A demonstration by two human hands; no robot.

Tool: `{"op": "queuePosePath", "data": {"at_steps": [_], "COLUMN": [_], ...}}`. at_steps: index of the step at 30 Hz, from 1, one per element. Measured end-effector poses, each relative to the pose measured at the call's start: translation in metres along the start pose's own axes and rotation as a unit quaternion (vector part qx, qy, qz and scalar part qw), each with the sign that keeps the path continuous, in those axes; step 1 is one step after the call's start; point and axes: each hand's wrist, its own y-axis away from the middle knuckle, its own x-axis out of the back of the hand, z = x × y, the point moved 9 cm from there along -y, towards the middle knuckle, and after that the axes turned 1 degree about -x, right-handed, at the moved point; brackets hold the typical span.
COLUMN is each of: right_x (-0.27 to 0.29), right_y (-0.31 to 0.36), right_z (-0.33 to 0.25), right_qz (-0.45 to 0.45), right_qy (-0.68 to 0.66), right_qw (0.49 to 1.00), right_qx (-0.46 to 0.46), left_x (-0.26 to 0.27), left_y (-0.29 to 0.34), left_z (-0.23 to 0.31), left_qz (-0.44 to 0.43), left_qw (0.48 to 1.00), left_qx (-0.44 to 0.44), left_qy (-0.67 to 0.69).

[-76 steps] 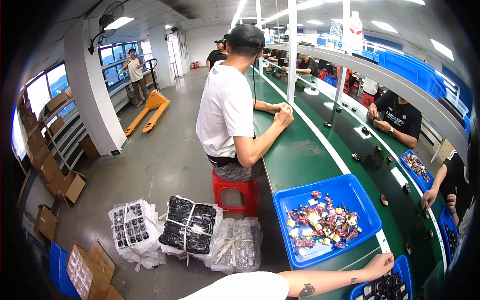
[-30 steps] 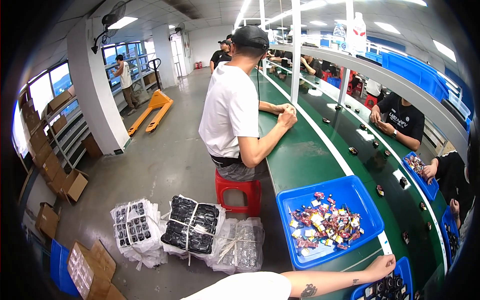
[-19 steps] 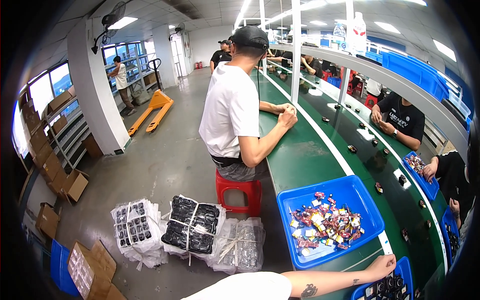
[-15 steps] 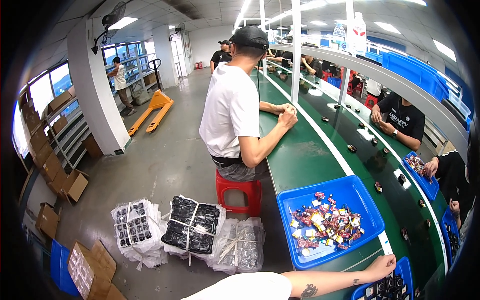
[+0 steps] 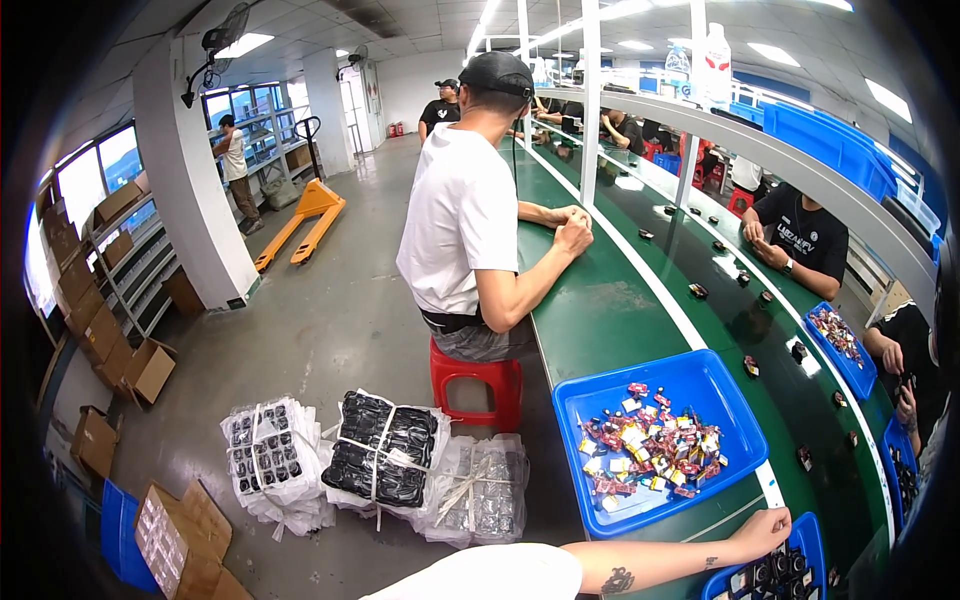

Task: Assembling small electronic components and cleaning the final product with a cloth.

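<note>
My left hand [image 5: 764, 532] is closed, fingers curled, at the far edge of a blue tray [image 5: 816, 540] of black parts [image 5: 780, 572] in the lower right. Whatever its fingers may hold is hidden. My left forearm [image 5: 660, 565], in a short white sleeve, reaches across the lower edge of the view. Just beyond it stands a larger blue tray [image 5: 572, 420], holding a heap of small red, white and yellow components [image 5: 650, 445]. My right hand is out of view.
Small black parts [image 5: 751, 366] are spaced along the dark green conveyor belt [image 5: 740, 420]. Ahead on the left, a person in white sits on a red stool [image 5: 478, 385]. Tied stacks of packed trays [image 5: 385, 450] lie on the floor. Across the belt, people work beside blue trays [image 5: 840, 350].
Parts on the belt have shifted slightly away from me. The person at the far right has drawn a hand back from the tray across the belt. My left hand has hardly moved.
</note>
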Motion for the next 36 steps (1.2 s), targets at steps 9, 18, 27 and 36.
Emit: {"op": "queuePosePath", "data": {"at_steps": [9,18,27,36], "right_x": [-0.002,0.000,0.000,0.008], "right_y": [0.000,-0.003,0.002,0.004], "right_z": [-0.005,-0.001,0.001,0.039], "right_qz": [-0.003,-0.003,-0.013,-0.053], "right_qy": [0.005,0.000,0.002,0.044], "right_qw": [1.000,1.000,1.000,0.995], "right_qx": [0.009,0.002,0.005,-0.075], "left_x": [0.002,-0.001,0.002,0.004], "left_y": [-0.001,-0.004,0.003,0.002], "left_z": [0.001,-0.004,-0.003,0.018], "left_qz": [-0.001,-0.009,-0.003,-0.006], "left_qw": [1.000,1.000,1.000,0.996], "left_qx": [-0.008,0.001,0.003,-0.048], "left_qy": [-0.013,-0.011,-0.022,-0.069]}}
